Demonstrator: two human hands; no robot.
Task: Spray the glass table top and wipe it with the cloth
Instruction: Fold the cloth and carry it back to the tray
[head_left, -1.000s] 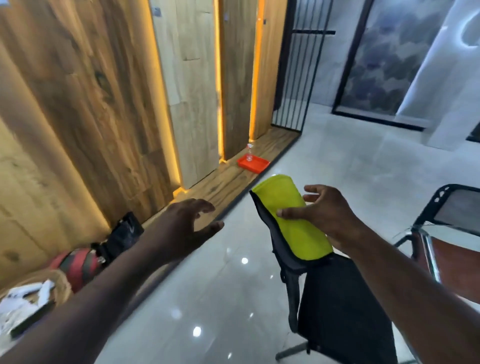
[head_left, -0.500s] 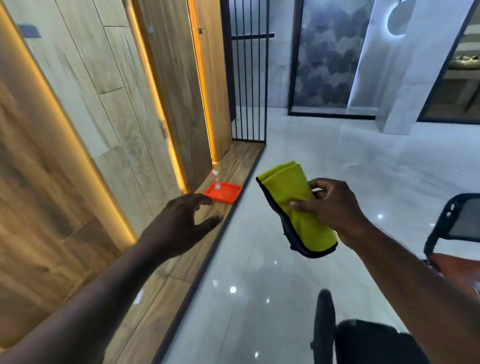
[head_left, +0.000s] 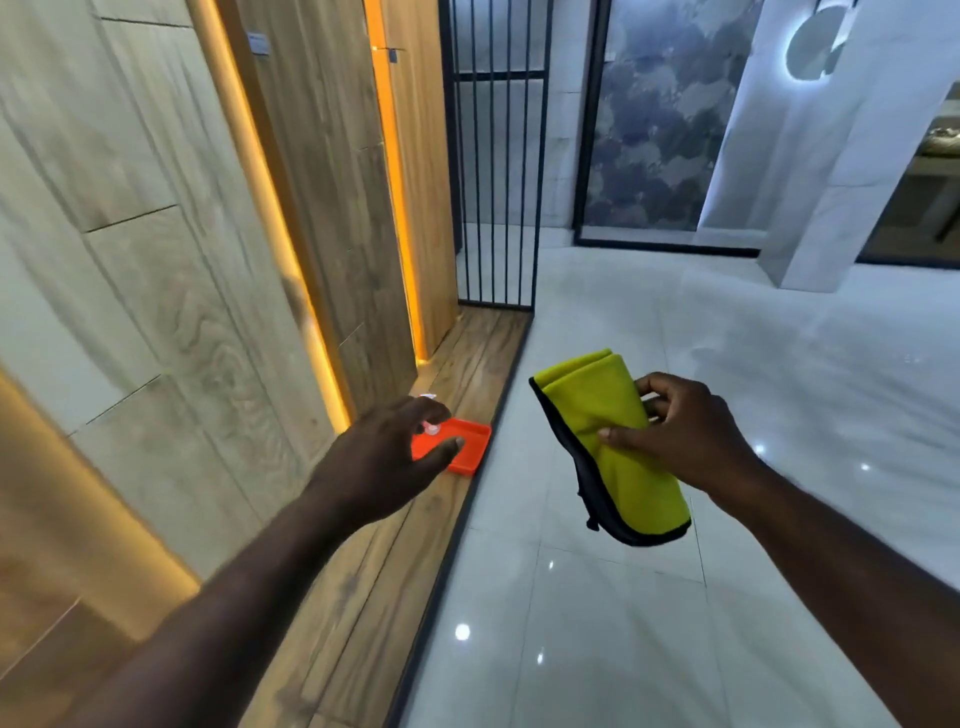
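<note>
Hands first: left hand (head_left: 387, 447) is stretched forward with the fingers loosely spread and nothing in it, lined up with the orange tray (head_left: 474, 448) on the wooden floor strip (head_left: 467, 353) by the left wall. Right hand (head_left: 680, 436) pinches the folded yellow cloth (head_left: 613, 447), thumb on the near face and fingers curled round its right edge, so it hangs over the glossy tiles (head_left: 623, 597).

What looks like a small clear spray bottle (head_left: 431, 428) stands in the tray, mostly hidden behind the left fingers. The glass table top isn't in view at all, so I'd say this is the fetch-the-bottle step and nothing's been sprayed yet.

To do it well imo: the tray sits low, so get right down to it. Wrap the fingers round the bottle's body instead of swatting the top, since a light bottle like that probably tips easily. Lift straight up so the tray doesn't slide.
</note>
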